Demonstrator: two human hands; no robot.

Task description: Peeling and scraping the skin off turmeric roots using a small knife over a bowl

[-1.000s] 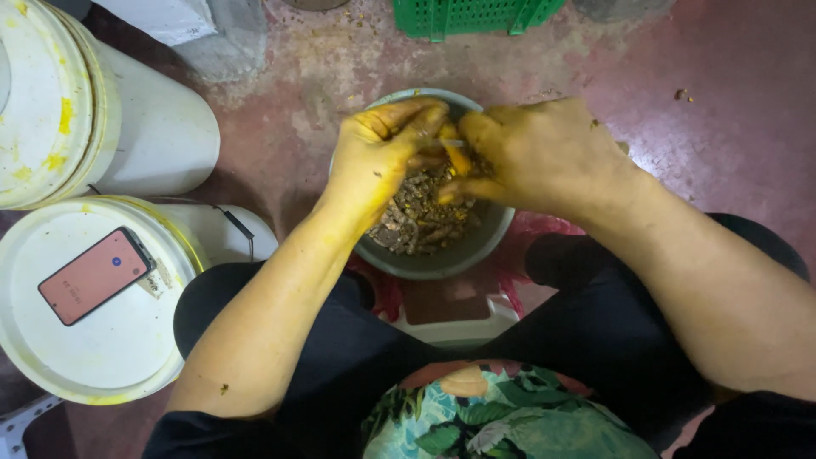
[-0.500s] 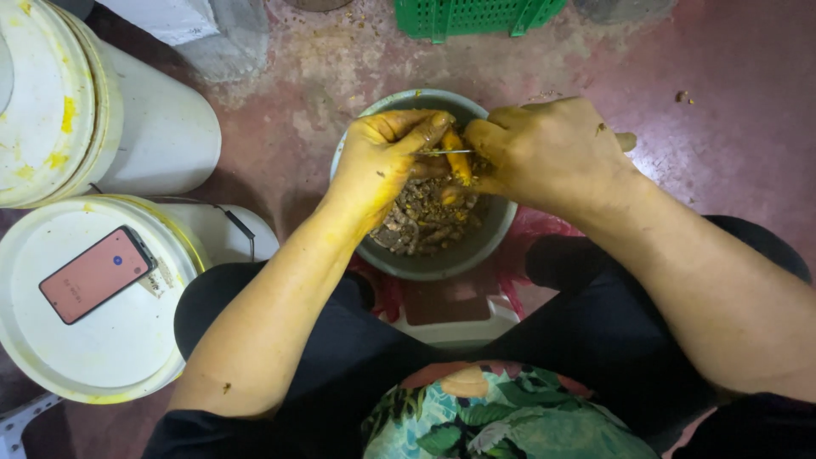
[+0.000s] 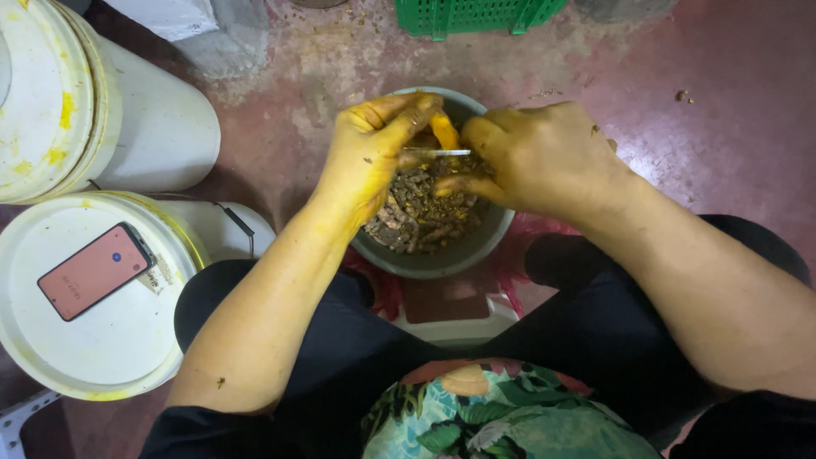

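My left hand [image 3: 370, 153], stained yellow, pinches a small peeled yellow-orange root piece [image 3: 444, 132] over a grey bowl [image 3: 442, 259]. My right hand [image 3: 544, 157] grips a small knife; its thin blade [image 3: 438, 153] lies flat against the root piece. Brown peelings and scraps [image 3: 416, 217] fill the bowl beneath both hands. The knife's handle is hidden inside my right fist.
Two white lidded buckets stand at the left, one far [image 3: 93, 110] and one near [image 3: 93, 340] with a phone in a salmon-pink case [image 3: 95, 270] on its lid. A green plastic crate [image 3: 476, 13] sits at the top. The floor [image 3: 722, 110] is reddish with scattered scraps.
Both hands have stayed over the bowl. The root piece has turned between my left fingers and the blade now shows flat against it.
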